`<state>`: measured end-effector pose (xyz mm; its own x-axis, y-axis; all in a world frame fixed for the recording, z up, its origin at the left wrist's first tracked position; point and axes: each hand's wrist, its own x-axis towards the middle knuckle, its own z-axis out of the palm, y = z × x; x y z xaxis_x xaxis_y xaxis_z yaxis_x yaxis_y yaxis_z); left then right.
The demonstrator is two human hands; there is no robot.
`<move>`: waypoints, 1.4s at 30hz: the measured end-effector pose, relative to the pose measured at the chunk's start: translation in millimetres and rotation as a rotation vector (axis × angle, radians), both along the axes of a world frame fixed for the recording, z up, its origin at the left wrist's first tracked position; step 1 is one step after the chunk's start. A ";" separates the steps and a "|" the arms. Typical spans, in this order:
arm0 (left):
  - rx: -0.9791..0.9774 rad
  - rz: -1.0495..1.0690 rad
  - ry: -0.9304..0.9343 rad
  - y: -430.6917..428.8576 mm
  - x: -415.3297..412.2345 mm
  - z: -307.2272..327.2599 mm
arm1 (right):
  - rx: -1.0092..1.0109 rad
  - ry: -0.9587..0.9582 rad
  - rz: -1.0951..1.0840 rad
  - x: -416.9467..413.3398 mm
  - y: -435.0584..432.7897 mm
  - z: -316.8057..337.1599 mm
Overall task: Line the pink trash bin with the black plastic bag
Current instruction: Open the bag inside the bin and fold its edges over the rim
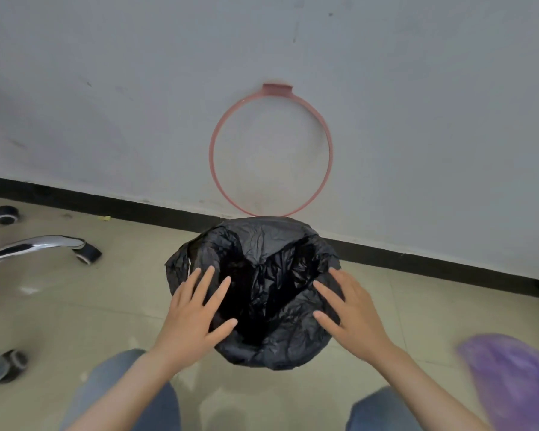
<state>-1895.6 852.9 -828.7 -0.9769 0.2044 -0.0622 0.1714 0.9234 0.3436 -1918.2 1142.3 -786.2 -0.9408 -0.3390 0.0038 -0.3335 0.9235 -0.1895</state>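
The black plastic bag (262,275) is draped over the mouth of the bin on the floor by the wall, its edges folded down outside so the pink bin itself is hidden. The bag's middle sinks into a dark hollow. My left hand (196,309) lies flat on the bag's near-left edge, fingers spread. On the near-right edge rests my right hand (346,312), also flat with fingers apart. Neither hand grips anything. A pink ring (212,157) with a flat tab on top leans upright against the wall just behind the bin.
A grey wall with a black baseboard (106,203) runs behind the bin. Chrome office-chair legs with black castors (87,253) stand at the left. Something purple and blurred (511,377) sits at the lower right. My knees in jeans (131,393) are at the bottom.
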 end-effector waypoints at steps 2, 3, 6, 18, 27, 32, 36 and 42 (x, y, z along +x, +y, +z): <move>-0.010 -0.049 -0.038 7.0 18.8 -6.1 | 0.134 0.037 0.101 23.9 -0.3 -5.9; -0.021 -0.055 -0.042 9.3 25.0 -9.5 | 0.191 0.029 0.143 32.9 0.3 -10.2; -0.020 -0.013 0.027 14.1 33.4 -12.4 | 0.262 -0.097 0.158 48.1 0.3 -23.8; -0.038 0.148 0.080 44.0 60.5 -15.3 | 0.414 -0.042 0.123 33.7 9.9 -35.0; -0.099 0.204 0.168 43.2 44.4 27.3 | 0.364 -0.001 0.054 10.6 39.8 -3.7; -0.105 0.202 0.012 19.2 -40.5 34.7 | 0.096 0.044 -0.058 1.8 -13.2 4.4; -0.015 0.168 -0.188 19.7 -60.1 21.4 | 0.064 -0.036 -0.176 -6.8 -34.4 -4.1; 0.147 0.225 -0.180 31.2 -38.8 9.6 | -0.161 -0.354 -0.440 -12.2 -10.7 -19.3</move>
<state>-1934.4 884.1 -819.1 -0.9746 0.0039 -0.2240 -0.1074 0.8693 0.4825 -1930.4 1131.5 -805.5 -0.9462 0.0625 -0.3174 0.1839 0.9110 -0.3691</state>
